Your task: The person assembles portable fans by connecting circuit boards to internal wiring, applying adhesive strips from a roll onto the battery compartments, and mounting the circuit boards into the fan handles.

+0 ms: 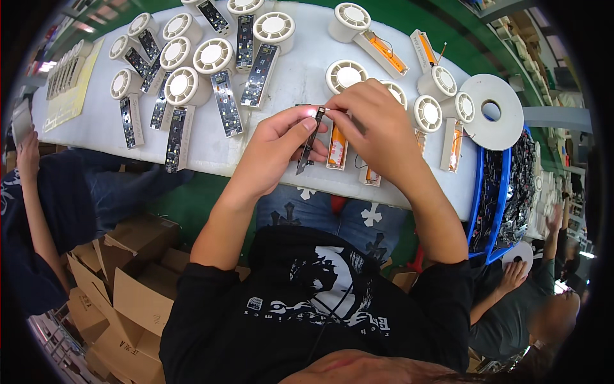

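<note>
White table (211, 155), green floor (199, 203); left hand (276, 148) pinching likely circuit board (309, 147)

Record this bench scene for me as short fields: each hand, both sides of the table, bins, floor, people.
Left hand: holds a narrow board
Right hand: fingertips at the narrow board's upper end; exact grip unclear
Table, left: white round heads with dark circuit boards
Table, right: more white round heads, with orange parts; white disc
Blue bins: dark small parts, right end
Floor, left: open cardboard boxes
Other people: one each side
</note>
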The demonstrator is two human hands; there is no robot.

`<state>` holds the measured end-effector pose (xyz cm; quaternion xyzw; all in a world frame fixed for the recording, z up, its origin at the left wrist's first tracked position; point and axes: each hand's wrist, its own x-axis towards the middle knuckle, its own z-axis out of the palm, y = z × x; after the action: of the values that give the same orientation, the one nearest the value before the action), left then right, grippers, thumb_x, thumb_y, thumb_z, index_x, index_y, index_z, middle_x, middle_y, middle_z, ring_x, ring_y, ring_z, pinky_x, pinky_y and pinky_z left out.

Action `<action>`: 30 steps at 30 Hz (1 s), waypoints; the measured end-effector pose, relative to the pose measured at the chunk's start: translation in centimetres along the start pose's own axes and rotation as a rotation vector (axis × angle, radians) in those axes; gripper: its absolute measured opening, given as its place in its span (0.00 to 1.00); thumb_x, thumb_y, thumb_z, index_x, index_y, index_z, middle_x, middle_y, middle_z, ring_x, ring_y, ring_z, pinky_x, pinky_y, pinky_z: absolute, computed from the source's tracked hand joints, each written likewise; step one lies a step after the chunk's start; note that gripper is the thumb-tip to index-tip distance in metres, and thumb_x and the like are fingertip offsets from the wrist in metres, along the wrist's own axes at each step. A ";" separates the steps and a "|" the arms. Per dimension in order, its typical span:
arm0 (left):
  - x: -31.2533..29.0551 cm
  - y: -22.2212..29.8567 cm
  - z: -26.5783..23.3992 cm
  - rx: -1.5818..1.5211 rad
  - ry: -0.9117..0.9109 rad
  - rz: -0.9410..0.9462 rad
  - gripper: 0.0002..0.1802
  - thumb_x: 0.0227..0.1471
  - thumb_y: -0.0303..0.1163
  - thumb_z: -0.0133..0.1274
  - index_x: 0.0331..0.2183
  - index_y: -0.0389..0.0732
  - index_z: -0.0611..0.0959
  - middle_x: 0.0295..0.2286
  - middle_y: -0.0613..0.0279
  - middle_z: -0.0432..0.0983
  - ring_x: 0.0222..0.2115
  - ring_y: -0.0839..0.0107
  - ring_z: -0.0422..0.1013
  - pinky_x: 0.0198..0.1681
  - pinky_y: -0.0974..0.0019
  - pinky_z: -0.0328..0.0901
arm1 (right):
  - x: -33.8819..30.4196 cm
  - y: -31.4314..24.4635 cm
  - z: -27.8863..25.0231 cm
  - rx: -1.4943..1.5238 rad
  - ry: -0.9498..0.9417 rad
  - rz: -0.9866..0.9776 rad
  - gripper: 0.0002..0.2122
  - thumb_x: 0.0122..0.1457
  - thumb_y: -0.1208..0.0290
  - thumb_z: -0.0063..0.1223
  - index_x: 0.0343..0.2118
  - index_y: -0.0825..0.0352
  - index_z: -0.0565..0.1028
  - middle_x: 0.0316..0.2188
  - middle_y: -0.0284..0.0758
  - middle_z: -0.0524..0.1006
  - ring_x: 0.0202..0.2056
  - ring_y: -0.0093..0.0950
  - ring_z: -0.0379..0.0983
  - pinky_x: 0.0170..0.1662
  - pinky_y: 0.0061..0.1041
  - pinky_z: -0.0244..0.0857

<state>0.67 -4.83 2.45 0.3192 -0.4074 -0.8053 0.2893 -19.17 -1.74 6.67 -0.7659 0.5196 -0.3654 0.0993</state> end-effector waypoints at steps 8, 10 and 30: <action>0.0 0.2 0.4 -0.042 0.014 0.005 0.18 0.67 0.32 0.48 0.53 0.31 0.76 0.41 0.57 0.79 0.34 0.71 0.79 0.39 0.70 0.76 | -0.3 0.1 -0.2 -0.465 -0.078 -0.263 0.08 0.50 0.75 0.63 0.34 0.64 0.78 0.32 0.29 0.77 0.36 0.30 0.72 0.39 0.31 0.63; 0.0 0.2 0.5 0.017 0.031 0.007 0.18 0.67 0.32 0.47 0.54 0.31 0.76 0.41 0.57 0.79 0.34 0.71 0.78 0.39 0.67 0.75 | -0.2 0.1 -0.3 -0.517 -0.107 -0.285 0.08 0.49 0.73 0.61 0.34 0.64 0.78 0.33 0.30 0.76 0.36 0.29 0.72 0.39 0.30 0.63; 0.7 0.6 -1.5 0.061 -0.176 -0.006 0.18 0.65 0.30 0.51 0.53 0.31 0.80 0.38 0.61 0.77 0.29 0.76 0.71 0.33 0.72 0.68 | 2.3 2.7 -1.1 -0.079 -0.271 -0.369 0.08 0.51 0.74 0.64 0.34 0.65 0.79 0.31 0.31 0.77 0.37 0.34 0.73 0.40 0.31 0.68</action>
<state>1.45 -6.34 2.07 0.2573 -0.4547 -0.8182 0.2400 -21.40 -4.64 7.06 -0.8932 0.3668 -0.2506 0.0697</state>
